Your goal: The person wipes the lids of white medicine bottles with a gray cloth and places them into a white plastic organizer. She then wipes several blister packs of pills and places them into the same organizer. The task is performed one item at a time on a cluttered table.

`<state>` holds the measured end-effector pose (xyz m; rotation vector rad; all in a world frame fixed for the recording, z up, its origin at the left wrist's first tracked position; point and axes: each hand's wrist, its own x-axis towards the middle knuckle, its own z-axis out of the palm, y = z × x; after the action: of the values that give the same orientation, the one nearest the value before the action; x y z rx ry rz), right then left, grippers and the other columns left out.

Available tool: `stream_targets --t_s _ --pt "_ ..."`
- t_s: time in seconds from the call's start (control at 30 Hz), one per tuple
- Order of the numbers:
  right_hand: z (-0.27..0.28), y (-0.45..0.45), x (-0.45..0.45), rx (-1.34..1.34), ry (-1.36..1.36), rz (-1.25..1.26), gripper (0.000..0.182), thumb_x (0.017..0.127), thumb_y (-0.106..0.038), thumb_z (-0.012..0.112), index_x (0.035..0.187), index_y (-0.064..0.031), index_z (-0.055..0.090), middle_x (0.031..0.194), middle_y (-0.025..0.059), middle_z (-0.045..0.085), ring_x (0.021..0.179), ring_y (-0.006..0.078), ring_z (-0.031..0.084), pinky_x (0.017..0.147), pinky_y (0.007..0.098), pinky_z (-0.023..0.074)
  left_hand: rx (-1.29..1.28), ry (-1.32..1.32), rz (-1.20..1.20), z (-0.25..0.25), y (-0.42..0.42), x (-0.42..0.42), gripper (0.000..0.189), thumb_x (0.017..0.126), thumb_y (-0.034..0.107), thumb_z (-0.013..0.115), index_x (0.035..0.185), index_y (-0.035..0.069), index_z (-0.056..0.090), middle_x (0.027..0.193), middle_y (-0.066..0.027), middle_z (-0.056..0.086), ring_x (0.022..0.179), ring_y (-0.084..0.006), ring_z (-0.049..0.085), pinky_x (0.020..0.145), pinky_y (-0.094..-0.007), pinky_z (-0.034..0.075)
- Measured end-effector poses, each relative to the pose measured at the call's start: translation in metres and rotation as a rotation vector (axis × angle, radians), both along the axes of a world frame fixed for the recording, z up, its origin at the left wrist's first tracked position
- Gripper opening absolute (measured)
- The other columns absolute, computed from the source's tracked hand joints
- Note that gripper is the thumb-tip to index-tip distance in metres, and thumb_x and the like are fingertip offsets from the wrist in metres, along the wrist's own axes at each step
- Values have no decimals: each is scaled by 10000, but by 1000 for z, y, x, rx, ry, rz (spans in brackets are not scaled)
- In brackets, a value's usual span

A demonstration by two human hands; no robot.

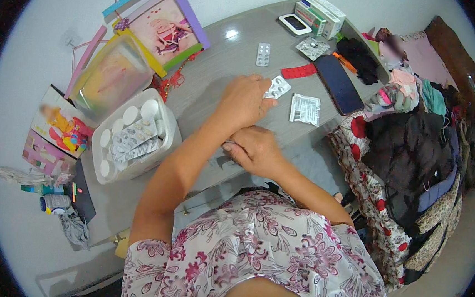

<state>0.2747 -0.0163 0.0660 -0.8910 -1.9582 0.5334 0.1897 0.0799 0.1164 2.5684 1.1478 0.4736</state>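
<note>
My left hand (245, 101) reaches over the grey desk (209, 79), its fingers and thumb at the near edge of a silver blister pack (280, 87), which is partly covered by them. Below my left wrist, my right hand (256, 152) is curled by the desk's front edge. A thin, dark-edged thing (229, 142) shows between its thumb and fingers; most of it is hidden. Just right of the pack lies a white printed sachet (305, 109). Beyond my hands are a red blister strip (299, 71) and a smaller silver blister pack (263, 54).
A white tub (172, 130) of white-capped bottles and blister packs stands left, near a clear plastic container (113, 80). Rightward lie a dark phone (338, 85), an orange pen (344, 62), a foil pack (312, 48), a white device (295, 24) and medicine boxes (321, 15). Clothes (409, 149) are heaped beside the desk.
</note>
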Motion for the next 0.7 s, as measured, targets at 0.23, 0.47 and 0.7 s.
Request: stream_targets --t_s 0.23,0.47,0.7 --pt "-1 1 3 52 75 -13 189 813 -195 613 923 -45 581 811 125 592 760 322 589 687 415 471 14 161 -65 -18 14 21 411 733 253 701 1067 33 605 1184 -151 543 1041 -367 516 893 -426 427" --pt "3 2 3 94 57 -2 161 813 -189 616 890 -51 587 802 109 586 749 306 585 671 401 466 106 101 -83 -36 25 8 281 804 175 605 1046 31 610 1046 -141 604 902 -306 568 818 -394 459" --pt "6 0 7 -52 176 2 103 832 -142 592 885 -55 595 767 96 579 696 279 576 621 402 449 -1013 -1120 293 -18 -7 -36 291 865 86 413 1090 33 590 1039 -132 647 835 -176 616 679 -343 498"
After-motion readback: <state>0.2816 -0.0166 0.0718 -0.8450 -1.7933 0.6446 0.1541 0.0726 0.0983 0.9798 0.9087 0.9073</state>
